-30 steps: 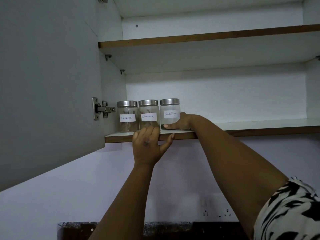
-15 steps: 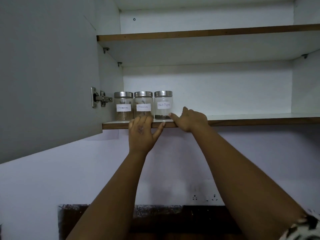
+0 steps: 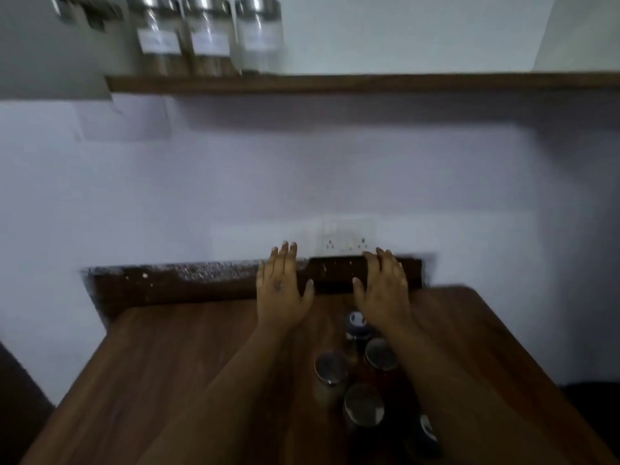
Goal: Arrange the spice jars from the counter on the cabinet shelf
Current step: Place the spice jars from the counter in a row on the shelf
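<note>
Three spice jars point(image 3: 208, 35) stand side by side at the left end of the cabinet shelf point(image 3: 369, 82); several more point(image 3: 362, 374) wait clustered on the counter point(image 3: 188, 364). Left hand point(image 3: 283, 286) and right hand point(image 3: 382, 288) hover empty, fingers straight, beyond that cluster. Judged step: fetching another; next, grip one lid-topped jar

Whole frame smearing with motion blur; shelf jars point(image 3: 206, 35) showing unreadable labels, lids cropping at top edge; right forearm hiding part of table jars point(image 3: 364, 380).
</note>
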Tool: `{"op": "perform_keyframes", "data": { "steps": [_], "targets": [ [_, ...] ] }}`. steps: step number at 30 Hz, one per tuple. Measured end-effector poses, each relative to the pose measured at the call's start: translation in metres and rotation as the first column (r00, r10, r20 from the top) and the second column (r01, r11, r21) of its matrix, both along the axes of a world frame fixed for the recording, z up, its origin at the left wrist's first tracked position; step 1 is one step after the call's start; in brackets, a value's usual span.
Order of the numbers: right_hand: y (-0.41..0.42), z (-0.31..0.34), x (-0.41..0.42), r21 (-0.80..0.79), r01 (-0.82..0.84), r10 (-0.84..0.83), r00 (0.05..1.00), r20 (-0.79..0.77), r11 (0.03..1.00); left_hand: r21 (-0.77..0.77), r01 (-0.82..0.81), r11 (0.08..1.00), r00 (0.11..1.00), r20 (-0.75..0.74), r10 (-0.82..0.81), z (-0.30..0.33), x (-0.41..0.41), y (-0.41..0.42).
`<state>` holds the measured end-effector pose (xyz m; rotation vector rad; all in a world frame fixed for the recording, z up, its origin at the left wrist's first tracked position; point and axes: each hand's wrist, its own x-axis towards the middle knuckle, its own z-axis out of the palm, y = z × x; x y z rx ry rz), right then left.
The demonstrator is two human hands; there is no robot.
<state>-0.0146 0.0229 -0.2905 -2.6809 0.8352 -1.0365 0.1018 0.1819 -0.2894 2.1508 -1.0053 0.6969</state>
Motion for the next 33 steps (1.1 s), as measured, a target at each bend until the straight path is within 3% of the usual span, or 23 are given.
{"op": "perform_keyframes", "data": {
  "steps": [4, 7, 10, 14, 18, 22, 24, 26, 27, 29, 31, 33],
  "targets": [
    [-0.011, -0.051, -0.036, 0.166, 0.084, -0.073, 0.995, -0.073, 0.983, 0.143, 0.073, 0.987, 0.982, -0.185, -0.045, -0.067, -0.038, -0.001],
    [-0.006, -0.084, -0.058, 0.207, 0.141, -0.088, 0.965, -0.246, 0.968, 0.215, 0.138, 0.967, 0.955, -0.288, -0.073, -0.105, -0.061, 0.001],
    [0.013, -0.112, -0.077, 0.327, 0.060, 0.008, 0.979, -0.203, 0.943, 0.227, 0.147, 0.963, 0.913, -0.406, -0.044, -0.135, -0.079, 0.008],
    [0.038, -0.146, -0.089, 0.489, -0.050, 0.201, 0.944, -0.260, 0.871, 0.266, 0.114, 0.957, 0.914, -0.405, 0.004, -0.169, -0.092, 0.018],
    [0.050, -0.170, -0.089, 0.511, -0.044, 0.279, 0.876, -0.394, 0.858, 0.351, 0.124, 0.928, 0.926, -0.376, 0.019, -0.186, -0.095, 0.019],
    [0.046, -0.178, -0.092, 0.607, -0.111, 0.347, 0.893, -0.287, 0.787, 0.433, 0.140, 0.890, 0.932, -0.362, 0.029, -0.186, -0.098, 0.024],
    [0.042, -0.172, -0.093, 0.601, -0.154, 0.340, 0.917, -0.209, 0.784, 0.388, 0.219, 0.895, 0.896, -0.443, -0.027, -0.176, -0.102, 0.032],
    [0.041, -0.156, -0.090, 0.608, -0.159, 0.261, 0.962, -0.083, 0.778, 0.107, 0.334, 0.937, 0.743, -0.642, -0.191, -0.157, -0.106, 0.041],
    [0.042, -0.144, -0.088, 0.621, -0.162, 0.210, 0.978, -0.004, 0.767, -0.120, 0.336, 0.934, 0.597, -0.740, -0.310, -0.146, -0.106, 0.043],
    [0.041, -0.116, -0.078, 0.691, -0.177, 0.131, 0.984, 0.120, 0.700, -0.489, 0.174, 0.855, 0.190, -0.835, -0.516, -0.122, -0.104, 0.042],
    [0.036, -0.088, -0.061, 0.782, -0.142, 0.066, 0.990, 0.128, 0.607, -0.630, 0.041, 0.776, -0.176, -0.769, -0.615, -0.102, -0.097, 0.039],
    [0.031, -0.062, -0.046, 0.833, 0.000, 0.038, 0.999, -0.025, 0.553, -0.661, 0.088, 0.745, -0.323, -0.726, -0.606, -0.087, -0.091, 0.035]
  ]
}}
